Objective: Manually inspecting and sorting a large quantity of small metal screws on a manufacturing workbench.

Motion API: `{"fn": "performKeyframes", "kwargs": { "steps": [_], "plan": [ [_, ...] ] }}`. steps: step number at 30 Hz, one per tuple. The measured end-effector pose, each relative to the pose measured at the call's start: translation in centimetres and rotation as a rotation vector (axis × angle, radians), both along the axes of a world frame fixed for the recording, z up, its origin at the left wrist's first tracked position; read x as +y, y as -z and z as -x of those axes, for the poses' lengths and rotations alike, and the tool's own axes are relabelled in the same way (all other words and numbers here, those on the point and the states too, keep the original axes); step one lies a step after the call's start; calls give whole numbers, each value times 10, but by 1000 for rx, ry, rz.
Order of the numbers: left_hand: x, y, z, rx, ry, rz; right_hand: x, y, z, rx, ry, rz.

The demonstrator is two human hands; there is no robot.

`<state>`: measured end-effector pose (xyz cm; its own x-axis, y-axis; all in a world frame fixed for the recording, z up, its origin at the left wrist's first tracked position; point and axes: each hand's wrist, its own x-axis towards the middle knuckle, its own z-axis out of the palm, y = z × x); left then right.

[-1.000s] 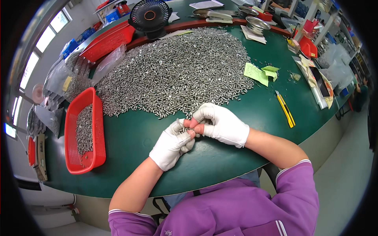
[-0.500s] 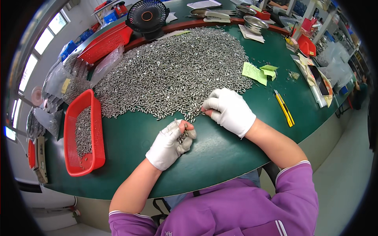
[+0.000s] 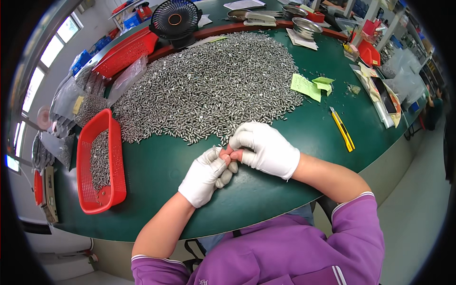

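Observation:
A broad pile of small silvery metal pins, short and screw-like, covers the middle of the green table. Just off its front edge my two white-gloved hands meet, bare fingertips touching. My left hand is curled closed around a few of the pins, which its fingers now mostly hide. From the right, my right hand reaches over with thumb and forefinger pinched against the left fingertips; whatever is in that pinch is hidden.
A red basket partly filled with pins stands at the left, near bagged pins. Behind the pile are a black fan, another red basket and metal bowls. To the right lie green paper and a yellow cutter.
My right hand has left the pile's edge and come down and left to my left hand. The left fingers have closed further over the pins that showed in them.

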<state>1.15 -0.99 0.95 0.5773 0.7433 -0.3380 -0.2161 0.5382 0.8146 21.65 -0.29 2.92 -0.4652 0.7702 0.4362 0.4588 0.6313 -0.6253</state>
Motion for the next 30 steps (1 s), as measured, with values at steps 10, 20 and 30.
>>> {"fn": "performKeyframes", "kwargs": {
  "steps": [10, 20, 30],
  "plan": [
    [1, -6, -1, -82, 8, 78, 8, 0, -10, -261, 214, -224],
    [-1, -1, -1, -67, 44, -26, 3, 4, -1, 5, -11, -17],
    [3, -3, 5, -121, 29, 81, 8, -2, -11, -429, 331, -219]
  ]
}}
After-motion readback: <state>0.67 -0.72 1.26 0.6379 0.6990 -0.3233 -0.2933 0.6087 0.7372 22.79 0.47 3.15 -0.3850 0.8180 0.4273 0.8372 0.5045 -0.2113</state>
